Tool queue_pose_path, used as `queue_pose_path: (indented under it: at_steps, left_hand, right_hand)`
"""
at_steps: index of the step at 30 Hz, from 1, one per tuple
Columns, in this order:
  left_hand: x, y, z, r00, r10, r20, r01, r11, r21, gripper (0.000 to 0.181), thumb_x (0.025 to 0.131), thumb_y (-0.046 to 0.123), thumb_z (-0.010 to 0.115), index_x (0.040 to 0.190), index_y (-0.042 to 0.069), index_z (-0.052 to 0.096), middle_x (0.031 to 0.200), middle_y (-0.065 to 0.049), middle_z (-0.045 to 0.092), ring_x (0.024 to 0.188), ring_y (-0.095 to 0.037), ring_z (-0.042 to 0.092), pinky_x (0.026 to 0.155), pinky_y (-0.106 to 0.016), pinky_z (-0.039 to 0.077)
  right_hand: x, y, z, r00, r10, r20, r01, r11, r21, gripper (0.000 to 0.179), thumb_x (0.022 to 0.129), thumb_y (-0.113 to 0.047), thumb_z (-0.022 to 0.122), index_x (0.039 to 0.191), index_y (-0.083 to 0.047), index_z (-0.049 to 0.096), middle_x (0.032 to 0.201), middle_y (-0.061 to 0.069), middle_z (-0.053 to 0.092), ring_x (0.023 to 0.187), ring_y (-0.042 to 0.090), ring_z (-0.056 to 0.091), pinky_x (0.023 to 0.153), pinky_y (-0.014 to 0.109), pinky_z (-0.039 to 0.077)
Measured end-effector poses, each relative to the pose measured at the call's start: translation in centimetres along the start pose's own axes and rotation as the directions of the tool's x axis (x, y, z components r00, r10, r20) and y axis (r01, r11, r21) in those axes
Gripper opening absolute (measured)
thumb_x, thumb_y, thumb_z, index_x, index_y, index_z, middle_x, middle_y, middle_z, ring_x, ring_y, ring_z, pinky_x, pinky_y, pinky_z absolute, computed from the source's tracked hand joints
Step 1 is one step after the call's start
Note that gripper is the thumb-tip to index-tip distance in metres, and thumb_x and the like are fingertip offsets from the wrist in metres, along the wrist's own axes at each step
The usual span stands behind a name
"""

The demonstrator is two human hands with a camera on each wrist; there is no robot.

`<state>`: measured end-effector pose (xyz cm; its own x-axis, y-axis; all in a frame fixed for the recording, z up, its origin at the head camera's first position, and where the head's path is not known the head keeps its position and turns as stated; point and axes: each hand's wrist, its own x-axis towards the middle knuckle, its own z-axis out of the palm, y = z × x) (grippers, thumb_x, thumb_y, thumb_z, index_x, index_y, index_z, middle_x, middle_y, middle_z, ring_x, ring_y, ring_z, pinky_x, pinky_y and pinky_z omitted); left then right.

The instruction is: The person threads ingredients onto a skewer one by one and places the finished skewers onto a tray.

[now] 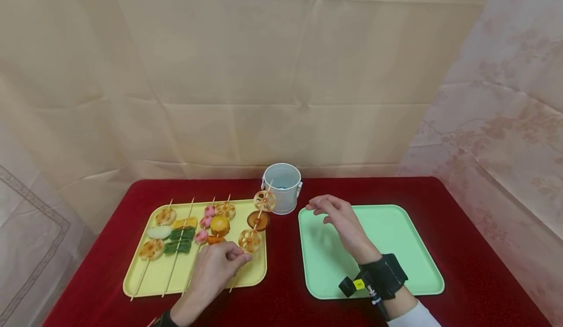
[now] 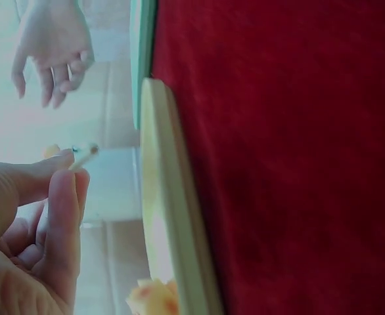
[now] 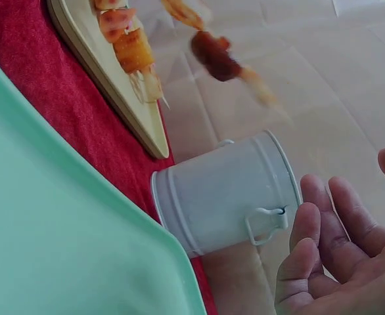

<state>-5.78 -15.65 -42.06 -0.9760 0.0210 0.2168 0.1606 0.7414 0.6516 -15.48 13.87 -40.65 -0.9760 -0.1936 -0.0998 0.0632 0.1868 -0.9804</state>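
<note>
My left hand (image 1: pixel 215 271) pinches the lower stick of a skewer (image 1: pixel 258 221) between thumb and fingers. Two lotus root slices with a brown mushroom cap between them are threaded on it. It slants up over the right end of the yellow tray (image 1: pixel 252 272), its tip overlapping the white bucket (image 1: pixel 288 201) in the head view. The stick's lower end (image 2: pixel 84 157) pokes out past my fingertips in the left wrist view. Empty, with fingers loosely bent, my right hand (image 1: pixel 345 222) hovers over the green tray (image 1: pixel 387 234), just right of the bucket.
Several other skewers lie on the yellow tray: one with green leaf pieces (image 1: pixel 180 239), one with pink balls (image 1: pixel 205 222), one with a corn piece (image 1: pixel 220 226), and one with a white slice (image 1: pixel 159 232). A red cloth (image 1: pixel 283 268) covers the table; a beige curtain (image 1: pixel 281 73) hangs behind.
</note>
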Motion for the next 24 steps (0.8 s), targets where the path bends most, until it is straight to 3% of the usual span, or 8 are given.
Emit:
queue_pose_path:
  at_steps: [7,14,24]
  left_hand:
    - [0.5,-1.4,0.2,1.000,-0.007,0.017,0.006,0.999,0.042,0.026,0.080,0.014,0.089,0.065,0.019,0.068,0.056,0.014,0.057,0.047,0.001,0.041,0.047,-0.022,0.035]
    - [1.4,-1.7,0.6,0.999,0.020,0.049,-0.026,0.990,0.137,0.030,0.078,0.013,0.088,0.060,0.019,0.065,0.053,0.015,0.054,0.046,-0.001,0.042,0.046,-0.023,0.035]
    - [1.7,-1.8,0.7,0.991,-0.070,0.115,0.058,0.993,0.103,0.034,0.081,0.016,0.088,0.055,0.018,0.065,0.045,0.014,0.049,0.042,-0.003,0.040,0.044,-0.022,0.029]
  right_hand:
    - [0.0,0.3,0.1,1.000,0.002,0.001,-0.002,1.000,0.016,0.043,0.104,-0.042,0.059,0.124,-0.006,0.068,0.116,0.008,0.073,0.116,0.041,0.059,0.097,0.052,0.048]
    - [-0.3,0.5,0.1,1.000,0.002,-0.018,-0.001,0.999,0.041,0.036,0.104,-0.039,0.059,0.120,-0.009,0.070,0.115,0.008,0.073,0.116,0.043,0.058,0.097,0.053,0.047]
    - [-0.4,0.4,-0.1,1.000,-0.008,-0.009,0.008,0.999,0.035,0.038,0.105,-0.039,0.059,0.121,-0.007,0.069,0.115,0.009,0.073,0.114,0.041,0.060,0.097,0.053,0.047]
